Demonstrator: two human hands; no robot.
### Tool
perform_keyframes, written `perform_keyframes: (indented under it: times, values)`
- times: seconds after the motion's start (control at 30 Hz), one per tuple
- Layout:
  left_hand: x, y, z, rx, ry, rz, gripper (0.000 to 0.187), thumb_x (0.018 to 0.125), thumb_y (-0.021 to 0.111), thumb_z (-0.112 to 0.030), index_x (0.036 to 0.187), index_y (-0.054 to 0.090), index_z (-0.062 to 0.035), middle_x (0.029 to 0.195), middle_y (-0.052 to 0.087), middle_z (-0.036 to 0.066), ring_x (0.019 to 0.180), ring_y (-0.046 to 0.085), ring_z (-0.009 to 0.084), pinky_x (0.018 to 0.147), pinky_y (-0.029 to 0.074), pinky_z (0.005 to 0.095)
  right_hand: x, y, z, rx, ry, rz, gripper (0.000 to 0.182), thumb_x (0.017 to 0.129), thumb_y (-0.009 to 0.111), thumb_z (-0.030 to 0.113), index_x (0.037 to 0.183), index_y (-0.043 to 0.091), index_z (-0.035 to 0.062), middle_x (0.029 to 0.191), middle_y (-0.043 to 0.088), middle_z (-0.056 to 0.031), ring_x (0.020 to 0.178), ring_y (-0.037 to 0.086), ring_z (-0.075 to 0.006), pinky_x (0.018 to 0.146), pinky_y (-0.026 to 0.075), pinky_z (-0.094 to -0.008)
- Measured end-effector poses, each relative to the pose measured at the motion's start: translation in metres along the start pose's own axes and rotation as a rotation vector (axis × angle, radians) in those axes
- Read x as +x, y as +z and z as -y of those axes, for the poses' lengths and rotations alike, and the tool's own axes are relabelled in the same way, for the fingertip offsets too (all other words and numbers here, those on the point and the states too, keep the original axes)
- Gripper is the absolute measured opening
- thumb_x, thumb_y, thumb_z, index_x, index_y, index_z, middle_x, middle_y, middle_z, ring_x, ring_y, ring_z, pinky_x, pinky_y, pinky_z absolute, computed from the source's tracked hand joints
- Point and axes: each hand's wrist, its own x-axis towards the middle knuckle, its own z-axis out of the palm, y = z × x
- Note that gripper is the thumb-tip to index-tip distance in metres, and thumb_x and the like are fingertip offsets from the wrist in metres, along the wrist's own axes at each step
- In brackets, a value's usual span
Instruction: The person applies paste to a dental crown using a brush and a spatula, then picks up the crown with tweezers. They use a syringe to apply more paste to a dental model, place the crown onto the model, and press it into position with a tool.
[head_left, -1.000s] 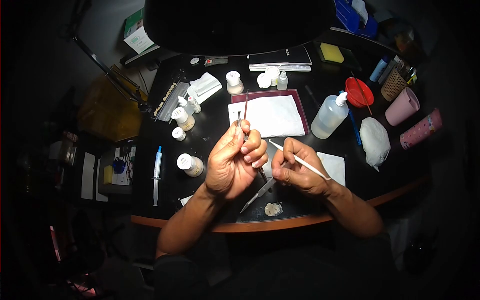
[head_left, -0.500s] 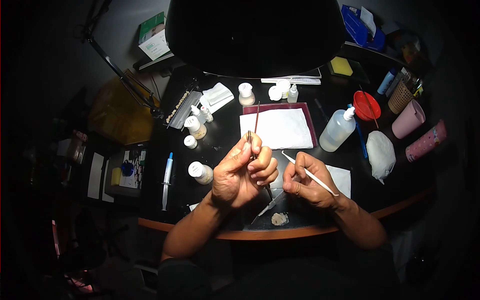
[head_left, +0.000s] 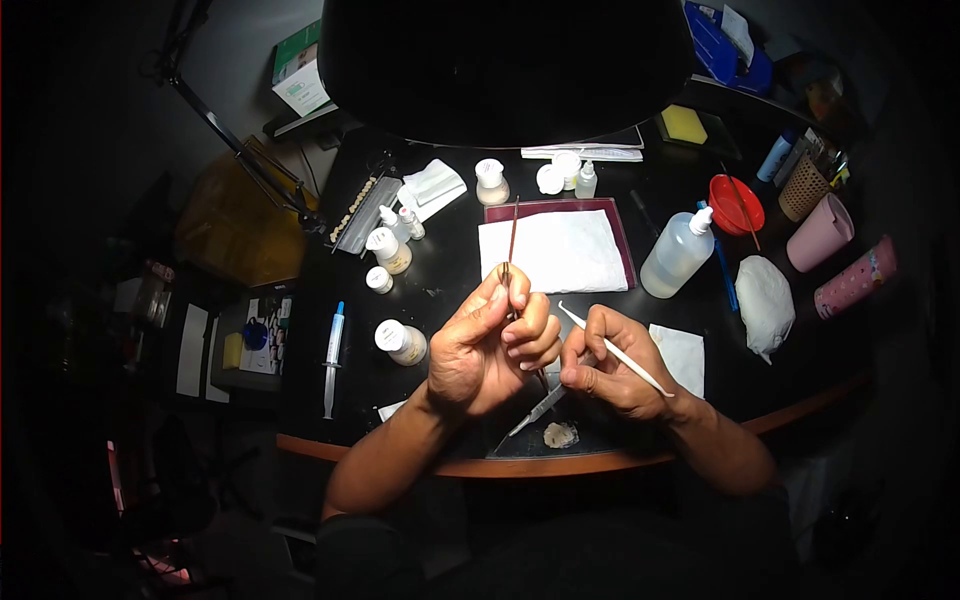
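My left hand (head_left: 490,340) is closed around a slim dark tool, probably tweezers (head_left: 506,270), whose tips point up; anything between them is too small to make out. In my right hand (head_left: 618,365) is a white double-ended hooked hand instrument (head_left: 635,367), pinched like a pen, its upper hook near my left fingers. Between the wrists, a thin metal tool (head_left: 535,415) slants over a glass slab beside a beige lump of paste (head_left: 560,435). A red-brown brush handle (head_left: 515,230) shows above my left fingertips, over a white paper towel (head_left: 575,250); its lower end is hidden.
Several white-capped jars (head_left: 400,342) stand left of my hands, with a syringe (head_left: 334,360) farther left. A squeeze bottle (head_left: 678,255), red bowl (head_left: 737,205) and white wrapped bundle (head_left: 765,305) are on the right. A dark lamp hood (head_left: 500,70) hangs over the back.
My left fingertips and the dark tool have shifted slightly right, and the white hook sits a little closer to them. Both hands keep their hold. The view has moved slightly.
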Motion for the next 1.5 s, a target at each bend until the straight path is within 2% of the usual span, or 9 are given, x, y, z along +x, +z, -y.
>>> perform_keyframes:
  times: [0.63, 0.73, 0.87, 0.97, 1.0, 1.13, 1.23, 1.37, 1.5]
  values:
    - [-0.003, 0.000, 0.001, 0.154, 0.028, -0.004, 0.021, 0.113, 0.049, -0.029, 0.112, 0.050, -0.0075, 0.084, 0.046, 0.003, 0.077, 0.043, 0.0141, 0.073, 0.038, 0.0307, 0.001, -0.005, -0.004, 0.008, -0.011, -0.036, 0.037, 0.099, 0.074, 0.000, 0.093, 0.040, 0.0125, 0.093, 0.066, -0.0056, 0.081, 0.057, -0.0060, 0.071, 0.047, -0.0215]
    - [-0.003, 0.003, -0.002, 0.296, 0.090, -0.074, 0.021, 0.113, 0.050, -0.026, 0.114, 0.054, -0.0054, 0.083, 0.050, 0.002, 0.071, 0.042, 0.0100, 0.067, 0.036, 0.0270, 0.001, -0.005, 0.002, -0.048, -0.009, -0.095, 0.036, 0.099, 0.074, 0.001, 0.089, 0.041, 0.0125, 0.089, 0.066, -0.0051, 0.080, 0.057, -0.0063, 0.071, 0.047, -0.0229]
    - [-0.007, 0.006, -0.022, 1.132, 0.055, -0.336, 0.023, 0.110, 0.053, -0.022, 0.112, 0.065, -0.0022, 0.082, 0.062, 0.001, 0.061, 0.041, 0.0004, 0.055, 0.031, 0.0195, 0.000, -0.010, 0.009, -0.290, 0.096, -0.180, 0.032, 0.096, 0.073, 0.002, 0.084, 0.044, 0.0108, 0.081, 0.066, -0.0043, 0.074, 0.059, -0.0075, 0.068, 0.049, -0.0259]
    - [-0.004, 0.005, -0.025, 1.416, 0.065, -0.378, 0.022, 0.109, 0.057, -0.020, 0.108, 0.068, -0.0020, 0.083, 0.065, 0.001, 0.065, 0.050, 0.0014, 0.057, 0.036, 0.0189, -0.001, -0.011, 0.007, -0.435, 0.102, -0.239, 0.029, 0.097, 0.073, 0.002, 0.085, 0.046, 0.0083, 0.080, 0.066, -0.0057, 0.069, 0.063, -0.0092, 0.062, 0.050, -0.0275]
    - [-0.002, -0.001, -0.023, 1.418, 0.122, -0.374, 0.021, 0.108, 0.060, -0.019, 0.107, 0.072, -0.0017, 0.084, 0.067, 0.002, 0.069, 0.056, 0.0015, 0.059, 0.040, 0.0187, -0.001, -0.011, 0.006, -0.475, 0.081, -0.263, 0.026, 0.097, 0.070, 0.000, 0.086, 0.048, 0.0058, 0.078, 0.066, -0.0068, 0.068, 0.068, -0.0112, 0.060, 0.053, -0.0284]
    - [0.000, 0.011, -0.028, 1.533, -0.007, -0.423, 0.022, 0.108, 0.061, -0.015, 0.109, 0.075, 0.0010, 0.083, 0.070, 0.006, 0.072, 0.062, 0.0073, 0.063, 0.047, 0.0241, -0.001, -0.008, 0.000, -0.516, 0.043, -0.268, 0.021, 0.097, 0.064, -0.006, 0.087, 0.049, 0.0024, 0.081, 0.067, -0.0089, 0.073, 0.073, -0.0142, 0.066, 0.059, -0.0290]
    - [0.001, -0.003, -0.024, 1.674, 0.197, -0.295, 0.020, 0.106, 0.062, -0.011, 0.109, 0.075, 0.0038, 0.081, 0.071, 0.009, 0.071, 0.066, 0.0126, 0.063, 0.050, 0.0279, 0.000, -0.004, -0.002, -0.593, -0.010, -0.232, 0.019, 0.095, 0.063, -0.009, 0.086, 0.049, 0.0007, 0.082, 0.067, -0.0104, 0.074, 0.073, -0.0160, 0.065, 0.059, -0.0310]
    - [0.001, 0.003, -0.024, 1.690, 0.171, -0.272, 0.019, 0.103, 0.064, -0.007, 0.111, 0.076, 0.0051, 0.080, 0.072, 0.012, 0.070, 0.068, 0.0154, 0.063, 0.052, 0.0298, 0.002, -0.004, -0.001, -0.778, -0.108, -0.210, 0.017, 0.085, 0.061, -0.015, 0.083, 0.050, -0.0014, 0.079, 0.064, -0.0126, 0.075, 0.074, -0.0217, 0.069, 0.059, -0.0346]
    - [0.000, 0.004, -0.025, 1.753, 0.135, -0.239, 0.019, 0.103, 0.064, -0.005, 0.114, 0.076, 0.0047, 0.080, 0.071, 0.013, 0.069, 0.067, 0.0156, 0.062, 0.051, 0.0302, 0.002, -0.005, -0.003, -0.914, -0.151, -0.176, 0.020, 0.084, 0.067, -0.013, 0.084, 0.051, -0.0011, 0.084, 0.067, -0.0143, 0.073, 0.073, -0.0230, 0.067, 0.057, -0.0317]
